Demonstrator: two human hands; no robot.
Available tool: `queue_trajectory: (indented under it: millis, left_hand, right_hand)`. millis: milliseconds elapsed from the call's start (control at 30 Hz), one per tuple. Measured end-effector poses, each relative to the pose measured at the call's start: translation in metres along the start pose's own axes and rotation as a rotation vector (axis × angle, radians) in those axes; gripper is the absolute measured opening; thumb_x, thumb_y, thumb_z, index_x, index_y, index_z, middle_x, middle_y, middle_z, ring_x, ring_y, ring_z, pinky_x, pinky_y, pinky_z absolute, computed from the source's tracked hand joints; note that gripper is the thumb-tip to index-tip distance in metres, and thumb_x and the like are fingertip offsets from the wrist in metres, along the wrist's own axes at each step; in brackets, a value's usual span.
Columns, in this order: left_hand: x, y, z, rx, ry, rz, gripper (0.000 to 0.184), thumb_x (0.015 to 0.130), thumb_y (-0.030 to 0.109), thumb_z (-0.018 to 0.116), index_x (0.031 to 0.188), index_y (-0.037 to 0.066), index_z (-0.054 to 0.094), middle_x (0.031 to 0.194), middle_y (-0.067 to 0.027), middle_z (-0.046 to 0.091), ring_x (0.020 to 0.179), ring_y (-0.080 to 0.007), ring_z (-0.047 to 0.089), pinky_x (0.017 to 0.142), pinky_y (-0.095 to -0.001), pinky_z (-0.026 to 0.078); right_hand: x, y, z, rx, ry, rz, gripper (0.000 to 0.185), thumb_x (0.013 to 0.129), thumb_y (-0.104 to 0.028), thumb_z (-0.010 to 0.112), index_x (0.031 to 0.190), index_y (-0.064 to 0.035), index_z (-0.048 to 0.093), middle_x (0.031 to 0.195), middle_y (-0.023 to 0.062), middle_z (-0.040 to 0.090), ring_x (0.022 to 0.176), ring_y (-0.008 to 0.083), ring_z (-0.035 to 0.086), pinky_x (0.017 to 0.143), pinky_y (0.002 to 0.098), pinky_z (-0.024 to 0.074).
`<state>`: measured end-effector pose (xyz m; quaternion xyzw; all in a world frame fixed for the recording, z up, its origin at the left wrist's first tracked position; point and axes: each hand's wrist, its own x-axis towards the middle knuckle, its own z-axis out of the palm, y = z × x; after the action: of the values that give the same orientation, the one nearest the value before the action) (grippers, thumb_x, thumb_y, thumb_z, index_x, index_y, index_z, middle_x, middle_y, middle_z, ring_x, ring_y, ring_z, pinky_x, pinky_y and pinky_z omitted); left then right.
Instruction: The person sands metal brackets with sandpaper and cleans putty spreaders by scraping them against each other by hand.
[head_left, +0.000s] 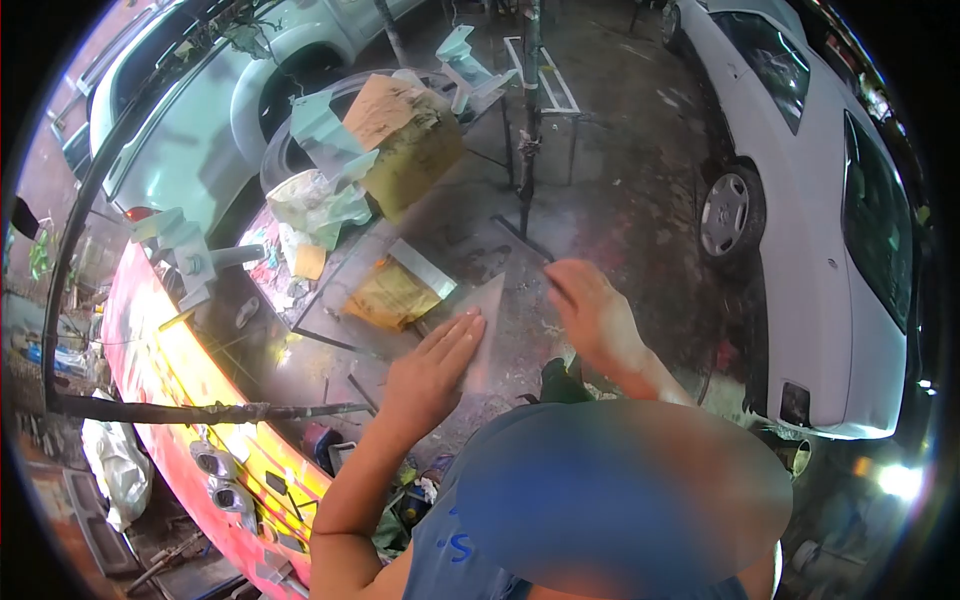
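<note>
My left hand (pixel 435 370) has its fingers straight and together across a thin pale sheet (pixel 488 305), its thumb hidden. The sheet tapers to a point at the top. To the right, my right hand (pixel 597 318) is raised apart from the sheet, its fingers curled inward and slightly blurred. A dark edge shows by those fingers, but what they hold, if anything, is unclear. Just beyond my left hand lies a yellow-brown packet (pixel 392 296) with a whitish strip (pixel 422 268) along its upper edge.
Ahead stands a low metal-framed table (pixel 335 275) with a cardboard box (pixel 405 150) and pale angular parts (pixel 325 135). A dark post (pixel 530 110) rises beyond. Cars flank me: a silver one (pixel 800 200) right, a pale one (pixel 190 130) left. A pink-yellow panel (pixel 190 400) lies left.
</note>
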<state>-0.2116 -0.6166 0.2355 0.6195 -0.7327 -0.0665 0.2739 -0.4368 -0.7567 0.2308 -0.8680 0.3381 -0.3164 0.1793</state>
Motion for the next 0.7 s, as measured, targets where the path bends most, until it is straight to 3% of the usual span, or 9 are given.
queue_trajectory:
  millis: [100, 167, 200, 267, 367, 433, 533, 600, 700]
  left_hand:
    - [-0.01, 0.0, 0.026, -0.698, 0.106, -0.325, 0.046, 0.095, 0.01, 0.058, 0.14, 0.003, 0.052, 0.128, -0.0098, 0.065, 0.117, -0.0235, 0.062, 0.097, -0.0331, 0.049]
    - [-0.024, -0.005, 0.039, -1.063, 0.033, -0.659, 0.049, 0.101, 0.015, 0.055, 0.146, -0.001, 0.045, 0.132, -0.0086, 0.057, 0.119, -0.0182, 0.052, 0.105, -0.0326, 0.039]
    - [-0.031, -0.014, 0.052, -1.149, -0.045, -0.703, 0.051, 0.101, 0.014, 0.055, 0.148, -0.001, 0.042, 0.139, -0.0109, 0.053, 0.127, -0.0199, 0.049, 0.109, -0.035, 0.037]
    - [-0.028, -0.004, 0.076, -1.374, 0.182, -0.459, 0.048, 0.1, 0.018, 0.058, 0.142, 0.0, 0.043, 0.142, -0.0093, 0.051, 0.13, -0.0201, 0.049, 0.108, -0.0339, 0.041]
    - [-0.06, -0.026, 0.116, -0.87, 0.168, -0.222, 0.046, 0.1, 0.008, 0.052, 0.144, -0.001, 0.043, 0.143, -0.0128, 0.051, 0.135, -0.0238, 0.046, 0.113, -0.0377, 0.036]
    - [-0.041, 0.009, 0.102, -1.107, 0.272, -0.296, 0.045, 0.099, 0.006, 0.052, 0.142, -0.002, 0.045, 0.14, -0.0131, 0.053, 0.132, -0.0241, 0.048, 0.111, -0.0374, 0.038]
    - [-0.038, 0.016, 0.089, -1.05, 0.218, -0.384, 0.047, 0.1, 0.007, 0.053, 0.144, -0.001, 0.041, 0.137, -0.0099, 0.054, 0.125, -0.0202, 0.053, 0.104, -0.0343, 0.044]
    - [-0.035, 0.017, 0.084, -1.202, 0.295, -0.396, 0.044, 0.098, 0.005, 0.053, 0.141, -0.002, 0.045, 0.133, -0.0093, 0.057, 0.122, -0.0193, 0.055, 0.103, -0.0329, 0.044]
    - [-0.04, 0.016, 0.077, -1.105, 0.284, -0.427, 0.043, 0.097, 0.006, 0.056, 0.138, -0.003, 0.049, 0.131, -0.0093, 0.058, 0.121, -0.0195, 0.056, 0.102, -0.0332, 0.045]
  right_hand:
    - [-0.01, -0.012, 0.005, 0.224, 0.179, 0.147, 0.044, 0.083, -0.007, 0.066, 0.126, -0.0021, 0.06, 0.126, 0.0161, 0.061, 0.112, 0.0364, 0.06, 0.094, 0.0412, 0.0513]
    - [-0.016, -0.03, 0.01, 0.183, 0.144, -0.024, 0.048, 0.08, -0.006, 0.066, 0.128, -0.0025, 0.059, 0.127, 0.0166, 0.06, 0.113, 0.0362, 0.06, 0.095, 0.0422, 0.0509]
    - [-0.019, -0.04, 0.012, 0.161, 0.13, -0.106, 0.05, 0.079, -0.005, 0.066, 0.129, -0.0028, 0.059, 0.127, 0.0169, 0.06, 0.114, 0.0361, 0.06, 0.096, 0.0427, 0.0507]
    - [-0.023, -0.062, 0.008, 0.207, 0.028, -0.271, 0.052, 0.076, -0.005, 0.066, 0.128, -0.0035, 0.06, 0.125, 0.0153, 0.06, 0.114, 0.0351, 0.06, 0.096, 0.0432, 0.0507]
    - [-0.025, -0.07, 0.016, 0.25, -0.028, -0.387, 0.054, 0.073, -0.005, 0.067, 0.127, -0.005, 0.061, 0.124, 0.013, 0.06, 0.115, 0.0331, 0.06, 0.096, 0.0435, 0.051]
    - [-0.025, -0.058, 0.032, 0.194, 0.006, -0.348, 0.056, 0.072, -0.006, 0.068, 0.127, -0.0052, 0.06, 0.123, 0.0121, 0.06, 0.114, 0.0333, 0.06, 0.094, 0.0438, 0.0523]
    - [-0.012, -0.032, 0.042, 0.276, 0.068, -0.035, 0.055, 0.069, -0.003, 0.069, 0.124, -0.0032, 0.062, 0.122, 0.0153, 0.063, 0.114, 0.0369, 0.062, 0.095, 0.045, 0.052]
    - [-0.022, -0.047, 0.032, 0.249, 0.054, -0.28, 0.049, 0.076, -0.002, 0.068, 0.124, -0.002, 0.061, 0.124, 0.0165, 0.063, 0.11, 0.0376, 0.063, 0.09, 0.0445, 0.0537]
    - [-0.018, -0.05, 0.037, 0.25, 0.057, -0.185, 0.054, 0.072, -0.003, 0.069, 0.126, -0.0028, 0.061, 0.123, 0.0155, 0.063, 0.111, 0.0369, 0.063, 0.091, 0.0449, 0.0537]
